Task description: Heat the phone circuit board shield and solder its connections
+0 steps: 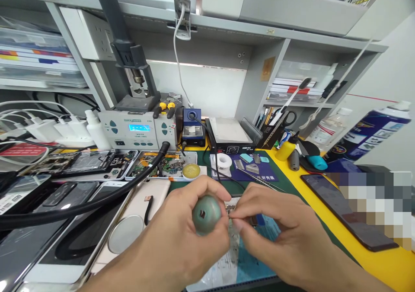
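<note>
The green rounded object [206,214] is at the lower middle of the view, wrapped by the fingers of the left hand [186,238], its end with a small dark hole facing the camera. Just beside it, the right hand [279,223] has thumb and forefinger pinched together; whether they grasp something tiny cannot be told. Past those fingertips a circuit board [231,207] shows in part, mostly hidden by the hands, and below lies a stained light-blue mat [259,257]. Beyond the hands, a round yellow tin [191,171] stands near a white spool [223,161], with metal tweezers [264,182] to its right. A tray of circuit boards [162,164] sits behind the tin's left side. To the left, several phones lie close together under a thick black hose [126,187], which runs to a grey station [138,129] with a lit blue display. To the right, a dark phone [348,210] lies on the yellow part of the table [366,261], and a blue spray can [368,129] leans farther back.
</note>
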Available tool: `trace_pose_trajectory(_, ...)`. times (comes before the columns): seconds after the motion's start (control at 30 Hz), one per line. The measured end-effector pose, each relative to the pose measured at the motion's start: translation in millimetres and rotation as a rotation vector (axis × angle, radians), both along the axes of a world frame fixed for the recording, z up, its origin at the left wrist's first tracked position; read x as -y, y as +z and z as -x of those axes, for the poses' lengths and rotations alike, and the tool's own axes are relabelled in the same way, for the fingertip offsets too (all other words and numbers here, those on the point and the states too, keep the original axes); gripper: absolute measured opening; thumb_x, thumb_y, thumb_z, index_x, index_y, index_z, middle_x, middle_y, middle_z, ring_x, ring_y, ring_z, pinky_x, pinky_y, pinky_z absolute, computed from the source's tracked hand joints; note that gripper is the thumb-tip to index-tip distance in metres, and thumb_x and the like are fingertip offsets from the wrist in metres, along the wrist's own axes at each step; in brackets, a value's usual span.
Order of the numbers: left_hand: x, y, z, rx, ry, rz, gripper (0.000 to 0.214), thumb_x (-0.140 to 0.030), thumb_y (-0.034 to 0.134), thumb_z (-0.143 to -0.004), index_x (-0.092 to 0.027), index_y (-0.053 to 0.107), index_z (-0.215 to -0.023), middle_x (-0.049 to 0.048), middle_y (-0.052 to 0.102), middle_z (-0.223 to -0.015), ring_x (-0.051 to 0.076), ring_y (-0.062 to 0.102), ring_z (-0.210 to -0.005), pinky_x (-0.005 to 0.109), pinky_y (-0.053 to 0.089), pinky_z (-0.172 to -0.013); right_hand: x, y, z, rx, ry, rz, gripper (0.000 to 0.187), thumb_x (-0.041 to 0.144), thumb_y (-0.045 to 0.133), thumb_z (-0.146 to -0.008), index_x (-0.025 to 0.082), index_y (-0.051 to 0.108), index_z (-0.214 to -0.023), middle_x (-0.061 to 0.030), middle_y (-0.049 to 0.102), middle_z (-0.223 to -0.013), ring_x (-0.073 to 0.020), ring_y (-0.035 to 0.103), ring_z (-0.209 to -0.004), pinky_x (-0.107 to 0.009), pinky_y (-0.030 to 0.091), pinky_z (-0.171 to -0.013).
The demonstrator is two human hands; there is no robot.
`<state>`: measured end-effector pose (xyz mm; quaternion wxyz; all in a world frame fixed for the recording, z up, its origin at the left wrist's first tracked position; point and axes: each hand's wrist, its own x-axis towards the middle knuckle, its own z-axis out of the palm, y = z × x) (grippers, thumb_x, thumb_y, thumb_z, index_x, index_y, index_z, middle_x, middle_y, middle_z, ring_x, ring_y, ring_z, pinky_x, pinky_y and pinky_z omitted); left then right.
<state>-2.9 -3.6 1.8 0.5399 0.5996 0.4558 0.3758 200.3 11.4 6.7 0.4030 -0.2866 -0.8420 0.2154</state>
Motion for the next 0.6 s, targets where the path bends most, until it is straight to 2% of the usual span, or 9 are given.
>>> trace_pose_trajectory(0.17,2.8,-5.4,3.6,-0.212,0.008,-0.186,0.010,-0.031,0.065,-0.090,-0.027,0.062,-0.099,-0.0061,0.060,-0.075,0.009,0.049,-0.057,0.019,0.041,-0.052,-1.0,-2.1,-1.2,-0.041,0.012,0.003,0.018,0.002,0.069,-0.086,0.018,0.076,-0.092,-0.0008,0.075,-0.080,-0.0128,0.067,-0.072,-0.025,0.054,-0.066)
trace_pose_trajectory(0.3,6.0,-9.5,3.9,-0.256,0.056,-0.308,0.011,-0.031,0.063,-0.091,-0.029,0.065,-0.102,-0.0057,0.066,-0.079,0.009,0.050,-0.057,0.019,0.039,-0.052,-1.1,-1.9,-3.0,-0.051,0.022,0.139,0.021,0.001,0.069,-0.084,0.020,0.077,-0.090,0.0005,0.075,-0.082,-0.0120,0.067,-0.073,-0.023,0.053,-0.067)
trace_pose_trajectory(0.47,9.1,-8.6,-0.4,-0.238,0.098,-0.293,0.012,-0.027,0.066,-0.086,-0.030,0.066,-0.098,-0.0058,0.068,-0.078,0.010,0.051,-0.059,0.018,0.041,-0.053,-1.0,-0.3,-5.9,-0.058,0.049,0.356,0.021,0.002,0.069,-0.083,0.020,0.079,-0.086,0.0000,0.076,-0.081,-0.0134,0.066,-0.074,-0.025,0.053,-0.068)
trace_pose_trajectory(0.6,12.1,-2.5,-1.8,-0.203,0.098,-0.158,0.016,-0.029,0.069,-0.083,-0.029,0.064,-0.098,-0.0059,0.064,-0.076,0.010,0.050,-0.059,0.017,0.039,-0.050,-3.0,1.1,-7.7,-0.092,0.086,0.531,0.015,0.005,0.070,-0.083,0.018,0.077,-0.081,-0.0009,0.076,-0.082,-0.0140,0.064,-0.073,-0.027,0.052,-0.069)
